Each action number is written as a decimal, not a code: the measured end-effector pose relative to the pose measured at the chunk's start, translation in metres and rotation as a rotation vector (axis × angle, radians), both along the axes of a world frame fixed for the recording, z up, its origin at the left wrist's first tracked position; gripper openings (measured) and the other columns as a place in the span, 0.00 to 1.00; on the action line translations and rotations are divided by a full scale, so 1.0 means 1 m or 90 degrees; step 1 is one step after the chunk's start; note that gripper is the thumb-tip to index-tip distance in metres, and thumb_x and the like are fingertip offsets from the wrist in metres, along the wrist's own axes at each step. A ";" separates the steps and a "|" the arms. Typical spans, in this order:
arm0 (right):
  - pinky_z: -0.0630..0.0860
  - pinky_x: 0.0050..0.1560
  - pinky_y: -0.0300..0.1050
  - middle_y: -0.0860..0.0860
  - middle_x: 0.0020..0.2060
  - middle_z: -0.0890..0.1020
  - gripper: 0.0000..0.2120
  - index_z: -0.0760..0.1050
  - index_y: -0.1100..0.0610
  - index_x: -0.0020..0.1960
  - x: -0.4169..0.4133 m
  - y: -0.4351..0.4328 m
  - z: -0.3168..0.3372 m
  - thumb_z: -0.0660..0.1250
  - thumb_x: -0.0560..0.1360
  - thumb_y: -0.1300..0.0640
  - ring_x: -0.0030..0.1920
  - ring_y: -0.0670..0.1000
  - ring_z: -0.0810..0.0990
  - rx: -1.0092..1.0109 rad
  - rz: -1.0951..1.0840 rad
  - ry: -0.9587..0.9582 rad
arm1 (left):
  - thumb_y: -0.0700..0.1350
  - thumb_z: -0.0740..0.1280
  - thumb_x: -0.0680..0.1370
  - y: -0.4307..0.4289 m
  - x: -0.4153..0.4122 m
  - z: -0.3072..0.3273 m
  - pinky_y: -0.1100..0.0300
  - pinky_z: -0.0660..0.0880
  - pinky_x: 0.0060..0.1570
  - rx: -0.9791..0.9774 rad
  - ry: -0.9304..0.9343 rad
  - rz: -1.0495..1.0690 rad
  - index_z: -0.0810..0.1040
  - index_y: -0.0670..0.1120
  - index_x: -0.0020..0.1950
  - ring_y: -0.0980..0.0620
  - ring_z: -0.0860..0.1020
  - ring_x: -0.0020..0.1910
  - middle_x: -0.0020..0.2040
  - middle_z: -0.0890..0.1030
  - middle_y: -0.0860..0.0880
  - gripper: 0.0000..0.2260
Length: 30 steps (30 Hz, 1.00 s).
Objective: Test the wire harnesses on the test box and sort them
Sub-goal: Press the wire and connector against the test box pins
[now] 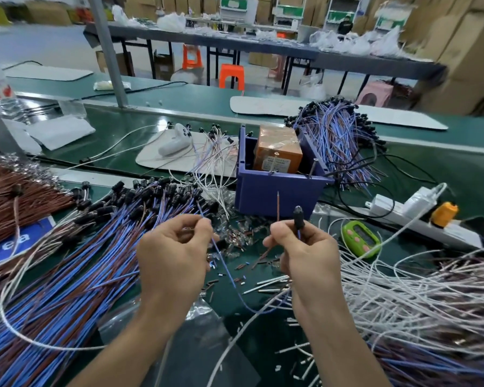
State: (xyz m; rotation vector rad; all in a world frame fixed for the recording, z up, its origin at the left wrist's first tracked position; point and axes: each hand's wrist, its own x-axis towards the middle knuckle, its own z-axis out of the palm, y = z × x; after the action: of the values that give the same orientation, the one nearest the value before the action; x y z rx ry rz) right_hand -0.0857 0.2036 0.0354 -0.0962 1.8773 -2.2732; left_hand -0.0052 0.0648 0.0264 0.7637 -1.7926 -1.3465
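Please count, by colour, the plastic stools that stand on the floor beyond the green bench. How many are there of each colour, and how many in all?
Orange stools: 2
Pink stool: 1
Total: 3
A pale, blurred shape near the orange ones is too unclear to count.

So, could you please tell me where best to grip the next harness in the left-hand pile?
Probably by its black connector, coming down from above at the pile's far edge. The connectors lie in a row there, stubby and clear on top, while the wires overlap and fan back toward you, so tugging one would likely drag its neighbours.
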 end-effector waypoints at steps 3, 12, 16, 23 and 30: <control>0.65 0.27 0.36 0.56 0.32 0.84 0.11 0.85 0.54 0.37 -0.006 0.002 0.011 0.72 0.77 0.61 0.22 0.44 0.65 -0.053 -0.066 0.007 | 0.42 0.68 0.83 0.002 -0.019 0.019 0.63 0.70 0.18 0.073 0.037 -0.065 0.82 0.47 0.45 0.48 0.78 0.19 0.35 0.87 0.50 0.07; 0.68 0.39 0.49 0.53 0.30 0.84 0.16 0.84 0.46 0.33 -0.034 0.013 0.026 0.71 0.79 0.56 0.25 0.43 0.70 -0.025 -0.202 0.069 | 0.33 0.72 0.78 0.008 -0.063 0.040 0.70 0.71 0.24 0.316 0.020 -0.194 0.86 0.44 0.46 0.55 0.84 0.30 0.38 0.88 0.46 0.07; 0.69 0.41 0.51 0.53 0.30 0.84 0.17 0.83 0.45 0.32 -0.046 0.008 0.019 0.70 0.80 0.55 0.25 0.42 0.72 -0.023 -0.210 0.056 | 0.36 0.76 0.74 0.015 -0.079 0.043 0.61 0.81 0.35 0.299 0.012 -0.150 0.88 0.45 0.40 0.52 0.82 0.28 0.38 0.87 0.45 0.06; 0.71 0.43 0.52 0.54 0.32 0.85 0.15 0.83 0.48 0.34 -0.058 -0.001 0.007 0.70 0.80 0.53 0.28 0.45 0.73 0.001 -0.202 0.043 | 0.46 0.78 0.73 0.014 -0.100 0.032 0.62 0.75 0.29 0.109 -0.040 -0.039 0.86 0.52 0.34 0.58 0.79 0.24 0.30 0.84 0.56 0.08; 0.71 0.42 0.51 0.53 0.29 0.83 0.16 0.83 0.44 0.35 -0.059 0.001 -0.004 0.69 0.80 0.56 0.29 0.45 0.76 -0.032 -0.195 0.024 | 0.50 0.76 0.75 0.014 -0.099 0.019 0.66 0.76 0.28 -0.127 -0.068 -0.005 0.82 0.56 0.31 0.62 0.80 0.26 0.28 0.81 0.65 0.13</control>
State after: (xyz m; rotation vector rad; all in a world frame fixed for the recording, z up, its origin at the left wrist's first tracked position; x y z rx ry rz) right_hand -0.1445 0.2045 0.0314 0.1534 1.9704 -2.5306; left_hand -0.1047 0.0784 0.0450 0.7312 -1.9807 -1.1285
